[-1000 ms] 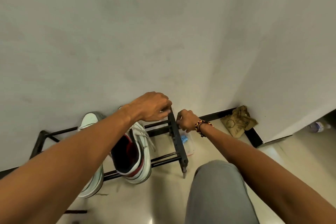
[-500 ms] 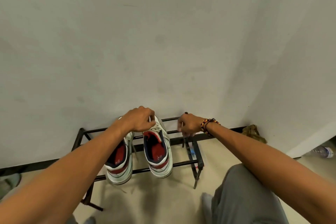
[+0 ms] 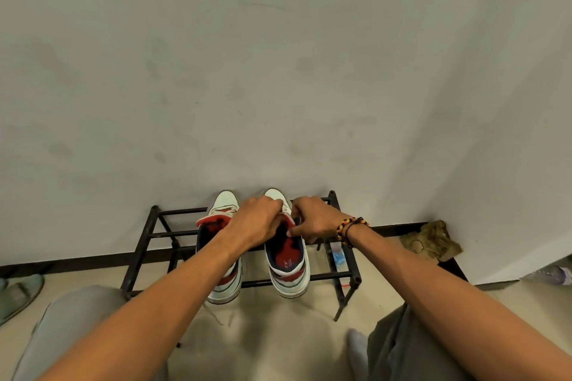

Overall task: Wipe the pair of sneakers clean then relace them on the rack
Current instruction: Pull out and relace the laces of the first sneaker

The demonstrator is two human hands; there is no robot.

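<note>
With both sneakers already standing side by side on the black rack (image 3: 343, 276), toes to the wall, I judge the wiping done and the lacing under way. My left hand (image 3: 254, 219) and right hand (image 3: 312, 219) meet over the tongue of the right sneaker (image 3: 289, 269), fingers curled as if pinching its lace, though the lace itself is hidden beneath them. What looks like a loose lace end hangs below the left sneaker (image 3: 223, 283), so I reckon it waits its turn.
</note>
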